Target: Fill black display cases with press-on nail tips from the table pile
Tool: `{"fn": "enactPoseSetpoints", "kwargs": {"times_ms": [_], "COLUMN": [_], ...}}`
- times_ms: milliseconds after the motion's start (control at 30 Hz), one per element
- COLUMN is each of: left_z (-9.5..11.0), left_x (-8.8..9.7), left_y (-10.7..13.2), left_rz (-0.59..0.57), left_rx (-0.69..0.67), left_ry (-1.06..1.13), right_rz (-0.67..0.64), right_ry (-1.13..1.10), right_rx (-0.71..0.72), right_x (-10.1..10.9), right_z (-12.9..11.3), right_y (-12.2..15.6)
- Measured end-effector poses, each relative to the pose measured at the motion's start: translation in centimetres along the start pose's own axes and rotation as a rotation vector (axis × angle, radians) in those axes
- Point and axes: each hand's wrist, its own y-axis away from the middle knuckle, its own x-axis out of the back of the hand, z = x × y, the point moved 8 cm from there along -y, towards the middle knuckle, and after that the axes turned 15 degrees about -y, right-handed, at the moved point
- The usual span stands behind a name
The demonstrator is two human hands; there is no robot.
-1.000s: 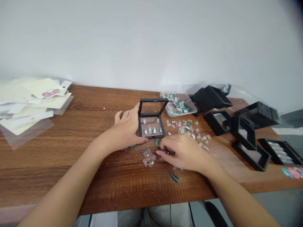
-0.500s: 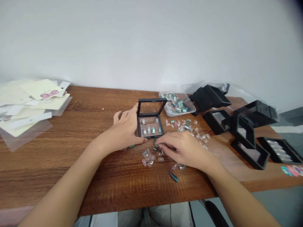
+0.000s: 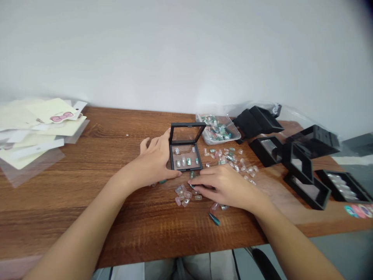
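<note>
Left hand spread against the 9 o'clock edge of a hinged square black plastic display case; right hand curled over glossy press-on nails at the case's 6 o'clock, on a grainy wood table, pinch impossible to tell.

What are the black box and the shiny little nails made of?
The box looks like black plastic, smooth, with a see-through lid, probably clear plastic. The nails look like glossy plastic, since they catch the light, but they're too small to be sure.
</note>
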Motion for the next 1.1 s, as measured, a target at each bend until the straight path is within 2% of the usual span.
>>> {"fn": "enactPoseSetpoints", "kwargs": {"times_ms": [400,500,700,900,1100], "left_z": [0.0,0.1,0.6,0.7,0.7], "left_x": [-0.1,0.1,0.2,0.2,0.3], "left_y": [0.0,0.1,0.3,0.3,0.3], "left_rz": [0.002,-0.010,-0.034,-0.042,-0.039], "left_rx": [-0.007,-0.011,-0.046,-0.038,-0.042], "left_ry": [-0.020,-0.020,-0.019,-0.002,0.004], "right_rz": [0.016,0.085,0.317,0.367,0.362], "right_ry": [-0.128,-0.128,-0.114,-0.114,-0.108], "right_rx": [-0.047,-0.048,-0.134,-0.190,-0.204], "right_x": [0.1,0.6,2.5,2.7,2.4], "right_z": [0.3,0.5,2.1,2.9,3.1], "right_y": [-0.2,-0.2,0.0,-0.1,-0.2]}}
